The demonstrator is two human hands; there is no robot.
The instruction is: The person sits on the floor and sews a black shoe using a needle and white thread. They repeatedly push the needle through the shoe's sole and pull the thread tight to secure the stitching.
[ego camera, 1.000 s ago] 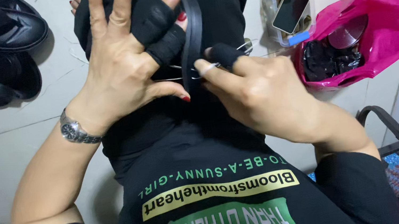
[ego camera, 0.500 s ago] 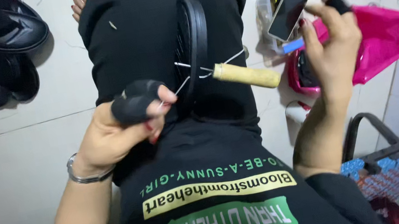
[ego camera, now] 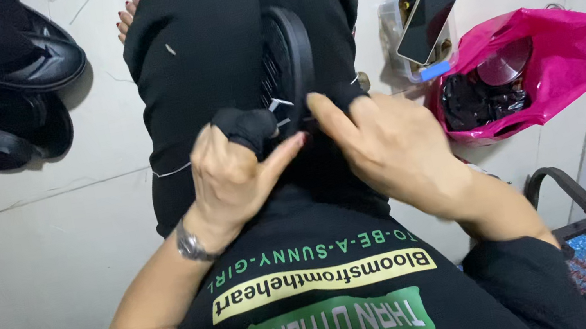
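Left hand (ego camera: 234, 170), fingers wrapped in black tape, and right hand (ego camera: 385, 145) both pinch a black shoe sole (ego camera: 289, 58) at frame centre, braced upright between the knees for steadiness.

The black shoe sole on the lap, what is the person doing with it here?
A seated person holds a black shoe sole upright between the knees. The left hand, its fingers wrapped in black guards, pinches the sole's lower edge. The right hand presses beside it, where pale thread crosses the edge. A pink bag and a phone lie to the right.
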